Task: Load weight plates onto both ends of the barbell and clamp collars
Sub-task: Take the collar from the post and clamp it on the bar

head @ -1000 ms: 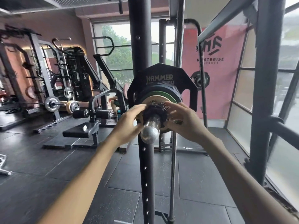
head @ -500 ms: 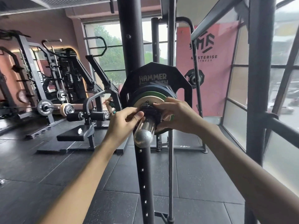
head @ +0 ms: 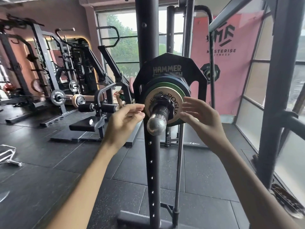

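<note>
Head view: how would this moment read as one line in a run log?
phase: collar set | collar: on sleeve, against small plate | left hand: open, beside it | right hand: open, beside it

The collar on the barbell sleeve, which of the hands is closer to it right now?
Left, narrowly. The left hand has fingertips just left of the collar, at the plate's edge. The right hand hovers open to its right, slightly farther off.

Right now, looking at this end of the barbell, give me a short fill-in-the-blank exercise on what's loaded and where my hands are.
1. The big black plate at the back reads ____.
2. The small tan plate sits at the ____ of the stack, nearest the camera.
3. The black collar on the sleeve sits against the ____ plate.
4. The left hand and right hand are both ____, touching nothing.

Missing words: HAMMER; front; tan; open
</note>
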